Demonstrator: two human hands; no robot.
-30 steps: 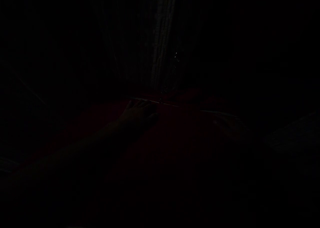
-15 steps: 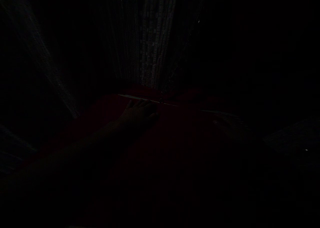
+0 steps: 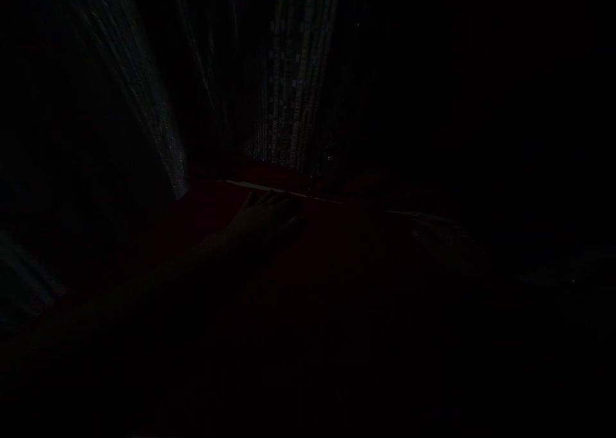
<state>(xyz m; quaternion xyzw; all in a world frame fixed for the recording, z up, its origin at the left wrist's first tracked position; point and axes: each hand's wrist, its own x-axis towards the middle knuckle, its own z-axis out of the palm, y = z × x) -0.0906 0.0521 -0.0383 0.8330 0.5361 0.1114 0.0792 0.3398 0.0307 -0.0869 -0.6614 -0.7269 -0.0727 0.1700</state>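
The scene is very dark. My left hand [image 3: 264, 217] lies palm down on a dark red surface [image 3: 327, 245] that looks like cloth, with its fingers stretched out and a little apart. Its fingertips are close to a thin pale strip [image 3: 255, 186] running across the far part of the red surface. Farther right, my right hand [image 3: 440, 240] shows only as a faint shape beneath the pale line. Its fingers are lost in the dark, and I cannot tell whether it holds anything.
Beyond the red surface hangs what looks like a patterned curtain [image 3: 289, 92]. Another pale hanging fabric [image 3: 158, 124] comes down at the left edge of the red surface. A small dark object [image 3: 310, 191] sits by the pale strip. Most of the right side is black.
The lit fabric at the left has shifted right and its folds look different. The right side has grown dimmer. Both hands stay in about the same place.
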